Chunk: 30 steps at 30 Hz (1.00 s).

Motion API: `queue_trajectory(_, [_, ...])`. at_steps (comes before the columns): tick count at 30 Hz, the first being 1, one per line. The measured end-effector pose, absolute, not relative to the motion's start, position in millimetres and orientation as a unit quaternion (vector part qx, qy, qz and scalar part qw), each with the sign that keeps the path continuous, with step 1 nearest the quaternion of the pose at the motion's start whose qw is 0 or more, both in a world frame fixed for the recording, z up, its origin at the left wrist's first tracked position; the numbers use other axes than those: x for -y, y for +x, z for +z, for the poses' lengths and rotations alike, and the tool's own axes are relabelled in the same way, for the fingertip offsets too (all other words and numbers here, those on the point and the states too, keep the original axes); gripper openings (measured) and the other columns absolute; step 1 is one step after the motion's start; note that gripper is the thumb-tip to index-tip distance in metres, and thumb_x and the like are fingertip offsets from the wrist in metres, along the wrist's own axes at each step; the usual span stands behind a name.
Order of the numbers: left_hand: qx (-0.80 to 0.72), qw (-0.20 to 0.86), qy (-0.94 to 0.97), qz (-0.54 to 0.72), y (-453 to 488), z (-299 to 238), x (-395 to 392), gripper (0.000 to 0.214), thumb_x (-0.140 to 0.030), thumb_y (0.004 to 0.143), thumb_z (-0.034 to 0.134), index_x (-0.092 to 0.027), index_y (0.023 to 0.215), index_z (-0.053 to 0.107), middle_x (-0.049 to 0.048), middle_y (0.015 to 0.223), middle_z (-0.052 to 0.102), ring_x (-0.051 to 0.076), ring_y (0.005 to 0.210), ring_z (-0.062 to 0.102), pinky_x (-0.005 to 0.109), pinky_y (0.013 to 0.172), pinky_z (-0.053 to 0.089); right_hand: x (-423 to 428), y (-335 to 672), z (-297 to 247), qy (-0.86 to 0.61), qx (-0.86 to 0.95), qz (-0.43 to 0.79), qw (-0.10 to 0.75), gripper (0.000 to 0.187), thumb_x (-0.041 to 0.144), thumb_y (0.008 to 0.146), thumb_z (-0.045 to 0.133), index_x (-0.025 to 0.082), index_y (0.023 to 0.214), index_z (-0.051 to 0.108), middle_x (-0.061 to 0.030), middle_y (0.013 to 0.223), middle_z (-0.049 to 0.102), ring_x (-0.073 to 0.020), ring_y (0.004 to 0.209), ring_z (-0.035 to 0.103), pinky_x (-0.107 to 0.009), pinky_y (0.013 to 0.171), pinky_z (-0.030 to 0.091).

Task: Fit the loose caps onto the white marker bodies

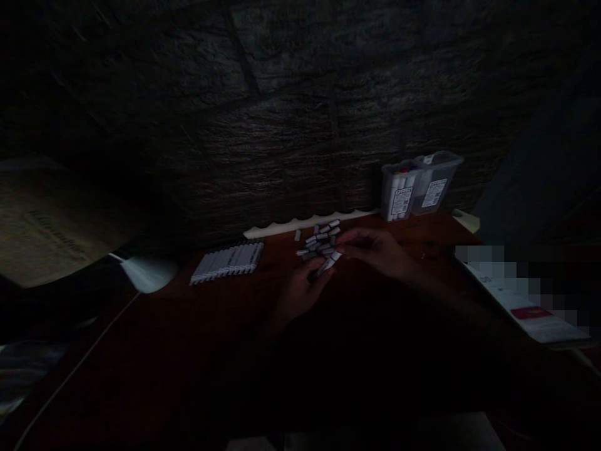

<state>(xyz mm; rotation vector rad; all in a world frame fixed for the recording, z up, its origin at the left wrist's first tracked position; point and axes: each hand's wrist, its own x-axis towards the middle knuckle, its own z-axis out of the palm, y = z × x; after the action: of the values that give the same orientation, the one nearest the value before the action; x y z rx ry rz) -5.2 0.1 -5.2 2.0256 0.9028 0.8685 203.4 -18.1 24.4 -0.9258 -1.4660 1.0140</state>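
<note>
In the dim head view, my left hand (304,289) is closed around a white marker (327,265), which tilts up to the right. The fingertips of my right hand (375,249) pinch at the marker's upper end, where a cap seems to sit; the dark hides the exact grip. Just behind my hands lies a loose pile of marker caps (322,235), mostly pale with some darker ends. To the left, several white markers (228,262) lie side by side in a neat row on the brown wooden table (211,332).
Two clear plastic containers stand at the back right; the left container (398,194) holds markers, the right container (434,188) looks nearly bare inside. A white lamp (149,274) with a cord is at the left. A rough stone-like wall (282,125) rises behind. Papers (530,307) lie at the right.
</note>
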Motion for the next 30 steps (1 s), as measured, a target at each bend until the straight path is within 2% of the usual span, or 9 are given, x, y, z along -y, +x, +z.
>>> queue_trajectory(2, [-0.332,0.42,0.773,0.341,-7,2,0,0.022,-0.032,0.089,0.058,-0.02,0.106,0.064,0.0048,0.1,0.069,0.017,0.087,0.062,0.028,0.079,0.046,22,194,25,-0.377,0.615,0.42,0.551,0.025,0.033,0.075,0.075,0.021,0.096,0.069,-0.003,0.099,0.073,-0.0177,0.093,0.068,-0.037,0.091,0.054])
queue_trajectory(4, [-0.315,0.506,0.715,0.366,-8,11,-1,0.02,-0.032,0.086,0.061,-0.019,0.102,0.063,0.0021,0.086,0.065,0.013,0.071,0.056,0.024,0.065,0.043,23,190,24,-0.376,0.619,0.396,0.564,0.03,0.035,0.079,0.071,0.023,0.107,0.065,-0.0045,0.108,0.071,-0.0192,0.101,0.068,-0.038,0.093,0.054])
queue_trajectory(6, [-0.292,0.618,0.606,0.406,-10,21,-2,0.022,-0.038,0.082,0.064,-0.018,0.089,0.061,-0.0015,0.068,0.054,0.01,0.056,0.045,0.022,0.053,0.036,22,190,18,-0.418,0.652,0.318,0.548,0.03,0.035,0.086,0.063,0.024,0.114,0.062,-0.0063,0.115,0.069,-0.0204,0.106,0.065,-0.04,0.094,0.053])
queue_trajectory(8, [-0.255,0.723,0.484,0.422,-13,32,-4,0.04,-0.056,0.081,0.059,-0.017,0.073,0.055,-0.0021,0.06,0.044,0.01,0.051,0.039,0.023,0.05,0.035,18,195,9,-0.478,0.708,0.197,0.481,0.027,0.032,0.089,0.059,0.023,0.114,0.063,-0.0089,0.118,0.067,-0.0231,0.11,0.062,-0.042,0.096,0.05])
queue_trajectory(11, [-0.233,0.801,0.377,0.401,-20,43,-6,0.071,-0.086,0.076,0.032,-0.019,0.054,0.042,-0.0024,0.052,0.033,0.011,0.047,0.036,0.026,0.048,0.037,10,200,-6,-0.519,0.776,0.082,0.35,0.022,0.022,0.086,0.06,0.017,0.106,0.067,-0.0122,0.116,0.066,-0.0269,0.112,0.06,-0.044,0.099,0.046])
queue_trajectory(13, [-0.232,0.817,0.346,0.399,-26,47,-8,0.076,-0.092,0.072,0.021,-0.021,0.048,0.034,-0.0028,0.048,0.028,0.01,0.044,0.033,0.027,0.047,0.037,6,201,-11,-0.527,0.792,0.058,0.304,0.021,0.018,0.085,0.06,0.016,0.104,0.069,-0.0121,0.113,0.067,-0.0268,0.108,0.06,-0.042,0.097,0.047])
queue_trajectory(18, [-0.226,0.809,0.319,0.44,-33,45,-11,0.075,-0.09,0.073,0.021,-0.021,0.044,0.03,-0.0032,0.044,0.025,0.01,0.042,0.03,0.028,0.047,0.038,2,200,-13,-0.543,0.798,0.049,0.258,0.019,0.019,0.087,0.057,0.018,0.1,0.072,-0.0111,0.11,0.068,-0.0264,0.105,0.062,-0.041,0.095,0.048])
queue_trajectory(26, [-0.198,0.794,0.282,0.501,-37,46,-7,0.073,-0.081,0.08,0.016,-0.021,0.042,0.028,-0.0039,0.04,0.018,0.009,0.038,0.023,0.027,0.043,0.032,3,208,-10,-0.525,0.808,0.077,0.255,0.024,0.027,0.088,0.06,0.021,0.109,0.071,-0.0116,0.114,0.068,-0.0285,0.106,0.064,-0.043,0.092,0.049])
queue_trajectory(30, [-0.197,0.787,0.28,0.513,-39,45,-7,0.074,-0.082,0.081,0.017,-0.021,0.042,0.03,-0.0034,0.039,0.021,0.009,0.038,0.026,0.028,0.044,0.034,3,212,-10,-0.507,0.812,0.102,0.269,0.027,0.018,0.087,0.058,0.022,0.109,0.072,-0.0112,0.115,0.069,-0.029,0.105,0.065,-0.045,0.093,0.049])
